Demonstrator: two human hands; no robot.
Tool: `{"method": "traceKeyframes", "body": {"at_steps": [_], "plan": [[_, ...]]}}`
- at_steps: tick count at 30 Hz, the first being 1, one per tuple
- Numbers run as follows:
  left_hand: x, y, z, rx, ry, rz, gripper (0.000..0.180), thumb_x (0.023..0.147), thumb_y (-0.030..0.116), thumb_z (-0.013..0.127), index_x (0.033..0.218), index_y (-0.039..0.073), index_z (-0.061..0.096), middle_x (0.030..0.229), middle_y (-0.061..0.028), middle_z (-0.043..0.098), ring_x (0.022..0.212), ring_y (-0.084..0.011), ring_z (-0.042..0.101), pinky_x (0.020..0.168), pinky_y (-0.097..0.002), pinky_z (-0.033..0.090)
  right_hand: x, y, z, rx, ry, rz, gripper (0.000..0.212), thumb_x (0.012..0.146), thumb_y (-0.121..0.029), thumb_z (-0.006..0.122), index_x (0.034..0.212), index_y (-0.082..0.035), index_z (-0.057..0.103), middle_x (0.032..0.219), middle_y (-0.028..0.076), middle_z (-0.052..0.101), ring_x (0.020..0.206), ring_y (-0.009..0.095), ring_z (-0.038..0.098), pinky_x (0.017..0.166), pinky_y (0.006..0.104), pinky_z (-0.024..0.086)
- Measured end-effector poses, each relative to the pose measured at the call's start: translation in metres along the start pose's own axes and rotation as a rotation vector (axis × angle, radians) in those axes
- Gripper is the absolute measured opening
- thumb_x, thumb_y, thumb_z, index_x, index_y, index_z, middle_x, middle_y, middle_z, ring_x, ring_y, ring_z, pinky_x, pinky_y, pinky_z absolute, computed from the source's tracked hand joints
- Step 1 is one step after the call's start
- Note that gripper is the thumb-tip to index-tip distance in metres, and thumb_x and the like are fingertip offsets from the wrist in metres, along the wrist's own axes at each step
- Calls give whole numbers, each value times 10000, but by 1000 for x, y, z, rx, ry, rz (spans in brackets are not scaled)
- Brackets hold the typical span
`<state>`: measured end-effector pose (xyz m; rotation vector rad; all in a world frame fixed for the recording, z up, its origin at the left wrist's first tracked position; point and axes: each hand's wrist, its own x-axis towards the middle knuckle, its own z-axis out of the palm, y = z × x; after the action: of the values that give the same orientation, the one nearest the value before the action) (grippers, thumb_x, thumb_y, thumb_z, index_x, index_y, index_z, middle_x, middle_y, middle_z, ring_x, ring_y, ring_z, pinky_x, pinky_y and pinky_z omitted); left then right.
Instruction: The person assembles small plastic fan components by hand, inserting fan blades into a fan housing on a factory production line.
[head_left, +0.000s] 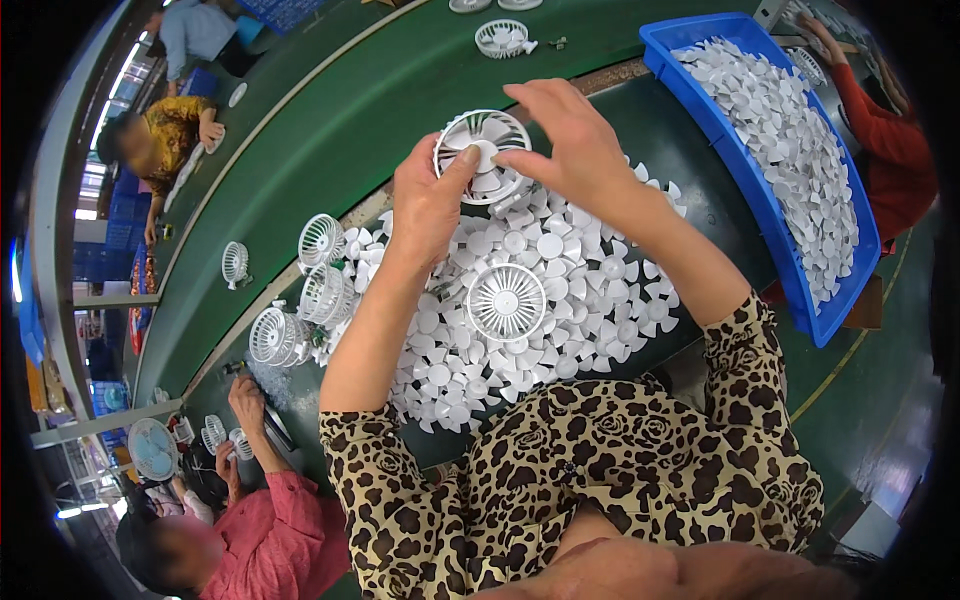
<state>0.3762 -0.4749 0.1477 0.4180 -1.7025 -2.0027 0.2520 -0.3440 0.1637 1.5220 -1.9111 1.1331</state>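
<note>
A small white fan (487,128) with a round slatted housing and blades inside is in my left hand (425,200), whose thumb presses on the hub. My right hand (582,148) is beside it with fingers spread and lifted, its thumb tip touching or very close to the hub. Below my hands lies a wide heap of loose white fan blades (430,375). On the heap rests a round white grille (506,302) with radiating slats. What my left fingers grip behind the housing is hidden.
A blue tray (735,175) full of white blades stands at the right. Several white fan housings (278,337) cluster left of the heap. A green conveyor belt (370,130) curves past, carrying another fan housing (500,40). A co-worker in red (275,525) handles fans at the lower left.
</note>
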Motion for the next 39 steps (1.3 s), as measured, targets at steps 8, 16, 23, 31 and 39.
{"method": "traceKeyframes", "body": {"at_steps": [8,16,23,31,39], "plan": [[28,-9,1,525,-82,147,228,832,144,620,943,-53,593,801,-108,651,700,-132,586,655,-295,477,-2,23,9,480,-487,535,365,760,-260,721,972,17,612,778,68,615,691,115,530,635,278,439],[137,-41,-59,-92,203,-244,337,906,205,566,1105,-64,531,1007,-151,615,868,-207,625,742,-320,544,-16,22,-14,34,-578,275,409,792,-224,669,1132,-31,552,910,115,616,892,268,566,756,376,465],[32,-12,-35,658,-261,-105,193,866,151,587,986,4,622,846,-54,637,767,-145,594,687,-295,476,-61,-11,-27,-31,-992,106,263,753,-180,670,954,-47,562,836,108,561,859,282,565,697,400,461],[-55,-19,1,1305,-796,596,108,739,55,535,837,27,572,836,-92,541,853,-252,506,752,-360,406,-68,-14,-17,-49,-985,154,265,727,-186,693,891,-33,553,816,125,563,810,301,579,663,409,458],[-44,42,-11,694,-434,-46,182,890,128,528,1015,-4,516,848,-116,585,786,-211,587,704,-323,469,-72,-3,-36,61,-544,390,313,736,-230,690,955,-31,588,790,102,598,702,263,592,630,364,470]]}}
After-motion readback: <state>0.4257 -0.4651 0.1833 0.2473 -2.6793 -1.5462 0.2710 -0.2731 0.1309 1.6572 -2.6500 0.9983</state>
